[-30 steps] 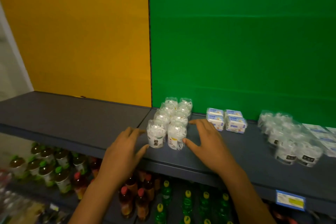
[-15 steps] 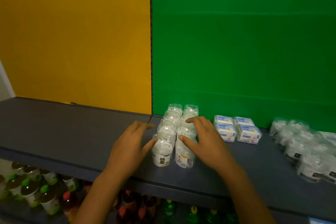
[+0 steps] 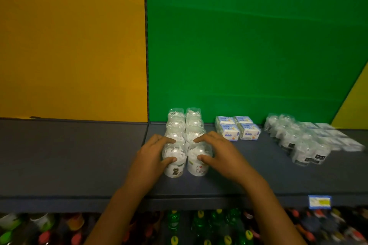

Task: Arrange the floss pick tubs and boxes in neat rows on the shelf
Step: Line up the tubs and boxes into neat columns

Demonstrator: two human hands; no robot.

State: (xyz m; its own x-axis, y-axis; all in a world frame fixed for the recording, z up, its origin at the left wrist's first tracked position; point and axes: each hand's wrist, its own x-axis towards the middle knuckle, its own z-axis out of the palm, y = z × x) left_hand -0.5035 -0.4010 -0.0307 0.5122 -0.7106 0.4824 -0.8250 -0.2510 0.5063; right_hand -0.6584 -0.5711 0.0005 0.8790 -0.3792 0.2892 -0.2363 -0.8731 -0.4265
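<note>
Clear floss pick tubs stand in two close rows running front to back on the grey shelf (image 3: 79, 155). My left hand (image 3: 149, 159) grips the front left tub (image 3: 176, 171), thumb on its front and fingers over its top. My right hand (image 3: 225, 155) holds the front right tub (image 3: 198, 169) the same way. The two front tubs touch side by side. Several blue-and-white floss pick boxes (image 3: 237, 130) sit in a square block just to the right. Further right is a blurred group of more tubs (image 3: 298, 141) with flat boxes (image 3: 338, 137) behind them.
A yellow panel and a green panel form the back wall. The shelf's left half is bare grey. A price tag (image 3: 319, 201) hangs on the front edge at right. Drink bottles (image 3: 199, 225) fill the shelf below.
Both hands have moved in from the sides of the tub rows and now clasp the two front tubs. The view has shifted, so the rows appear nearer the middle.
</note>
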